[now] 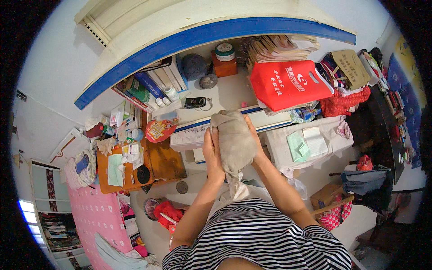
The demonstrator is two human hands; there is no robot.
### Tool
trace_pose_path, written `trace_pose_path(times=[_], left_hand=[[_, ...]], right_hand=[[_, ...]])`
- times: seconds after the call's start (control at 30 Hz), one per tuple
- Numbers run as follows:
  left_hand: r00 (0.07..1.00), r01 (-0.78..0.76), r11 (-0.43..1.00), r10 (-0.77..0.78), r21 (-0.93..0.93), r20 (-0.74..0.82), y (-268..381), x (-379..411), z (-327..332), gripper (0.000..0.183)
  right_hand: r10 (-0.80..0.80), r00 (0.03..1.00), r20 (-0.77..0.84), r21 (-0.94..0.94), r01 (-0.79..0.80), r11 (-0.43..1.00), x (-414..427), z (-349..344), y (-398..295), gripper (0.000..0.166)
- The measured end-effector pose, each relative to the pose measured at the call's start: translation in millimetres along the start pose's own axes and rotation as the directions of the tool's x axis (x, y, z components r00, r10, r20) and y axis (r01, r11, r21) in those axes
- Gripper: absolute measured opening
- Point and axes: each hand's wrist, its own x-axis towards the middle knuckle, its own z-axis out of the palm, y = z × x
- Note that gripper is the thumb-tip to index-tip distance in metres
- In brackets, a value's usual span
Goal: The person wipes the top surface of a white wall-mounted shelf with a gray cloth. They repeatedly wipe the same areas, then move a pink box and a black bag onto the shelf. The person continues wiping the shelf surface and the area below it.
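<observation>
A bulky greyish-beige cloth bundle (236,145) is held up in front of my chest, between both hands. My left hand (213,148) presses on its left side, fingers pointing up along the cloth. On the right side my right hand (254,145) grips it, its fingertips partly hidden behind the cloth. A paler, twisted end of cloth (239,191) hangs from the bundle towards my striped shirt (249,222). What is inside the bundle cannot be seen. Behind it lies a white shelf edge with a blue strip (195,124).
Books (152,82), a black device with a cord (195,102) and a red bag (290,84) are on the shelf ahead. A wooden table (104,175) stands left, beside a pink-covered bed (96,216). Right is a cloth-covered surface with a green cloth (298,147).
</observation>
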Motion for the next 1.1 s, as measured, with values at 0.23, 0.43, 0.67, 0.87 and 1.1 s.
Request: trace_pose_path(times=[0.23, 0.43, 0.67, 0.87, 1.1], left_hand=[[0.986, 0.053, 0.998, -0.058, -0.036, -0.158, 4.2, 7.8, -9.6, 0.034], [0.979, 0.031, 0.991, -0.057, -0.133, -0.194, 6.5, 9.5, -7.6, 0.024], [0.944, -0.253, 0.953, 0.28, 0.166, -0.174, 21.3, 23.3, -20.2, 0.026], [0.982, -0.167, 0.986, 0.165, -0.008, -0.089, 39.9, 32.4, -27.2, 0.021], [0.99, -0.142, 0.986, 0.14, 0.083, 0.022, 40.4, 61.8, -57.6, 0.012]], right_hand=[[-0.052, 0.989, -0.138, -0.101, 0.038, 0.994, -18.4, 12.5, -16.1, 0.044], [0.303, 0.947, 0.105, 0.221, -0.319, 0.922, -66.7, -6.0, -2.3, 0.096], [-0.085, 0.995, 0.051, -0.237, 0.094, 0.967, -54.6, 34.8, -21.9, 0.083], [0.272, 0.937, -0.221, 0.308, -0.198, 0.931, -35.0, 19.1, 0.3, 0.058], [0.017, 0.997, -0.081, 0.139, -0.006, 0.99, 3.0, 46.3, 8.4, 0.07]])
